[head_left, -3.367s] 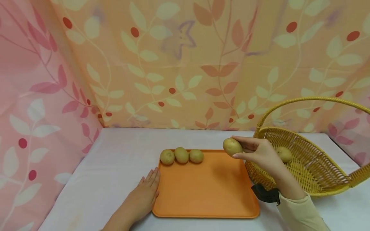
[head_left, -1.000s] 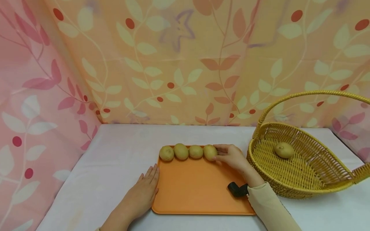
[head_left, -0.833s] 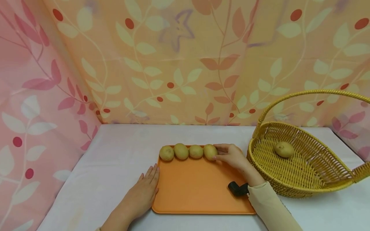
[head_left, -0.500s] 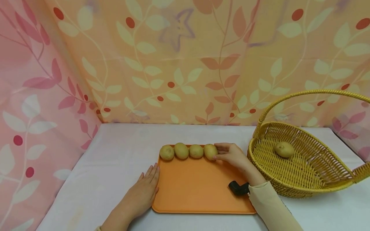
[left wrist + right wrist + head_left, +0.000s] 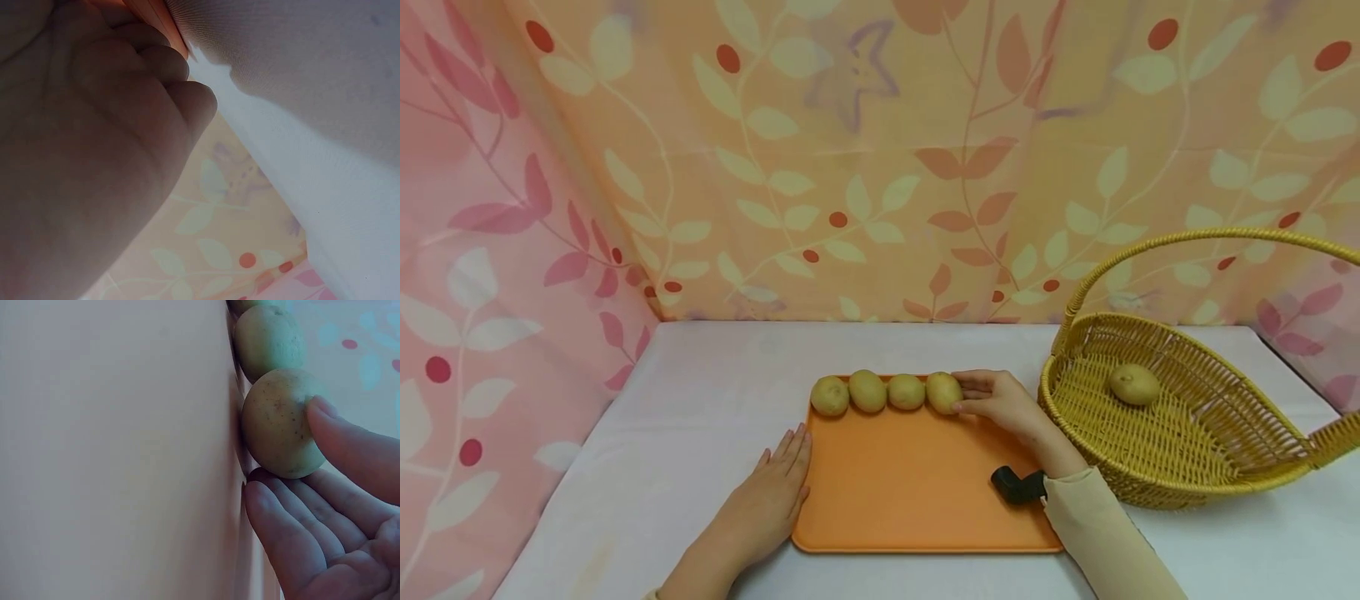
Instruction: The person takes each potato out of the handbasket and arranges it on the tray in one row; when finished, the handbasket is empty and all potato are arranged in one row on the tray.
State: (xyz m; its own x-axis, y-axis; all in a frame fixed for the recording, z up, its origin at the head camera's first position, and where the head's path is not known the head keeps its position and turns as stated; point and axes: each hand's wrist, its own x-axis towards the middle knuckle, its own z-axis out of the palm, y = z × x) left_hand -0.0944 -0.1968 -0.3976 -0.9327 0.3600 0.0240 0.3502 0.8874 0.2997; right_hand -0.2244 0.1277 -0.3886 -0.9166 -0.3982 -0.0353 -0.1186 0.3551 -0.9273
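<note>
Several potatoes stand in a row along the far edge of an orange tray (image 5: 917,483). At the row's right end, my right hand (image 5: 1003,408) holds the last potato (image 5: 943,392) between thumb and fingers. The right wrist view shows the thumb on one side of this potato (image 5: 281,425) and the fingers at its other side, down by the tray. My left hand (image 5: 771,496) lies flat with straight fingers against the tray's left edge. In the left wrist view that hand (image 5: 94,125) shows palm and fingertips, the tray's orange rim beyond.
To the right of the tray stands a yellow woven basket (image 5: 1150,450) with a tall handle, one potato (image 5: 1134,384) lying inside. A black wrist-camera piece (image 5: 1017,485) hangs over the tray's right side. A floral curtain (image 5: 850,167) closes off the back of the white table (image 5: 715,375).
My right hand has brought its potato leftward and down from above the tray's right side to the end of the row. Over the last second both hands have stayed nearly still.
</note>
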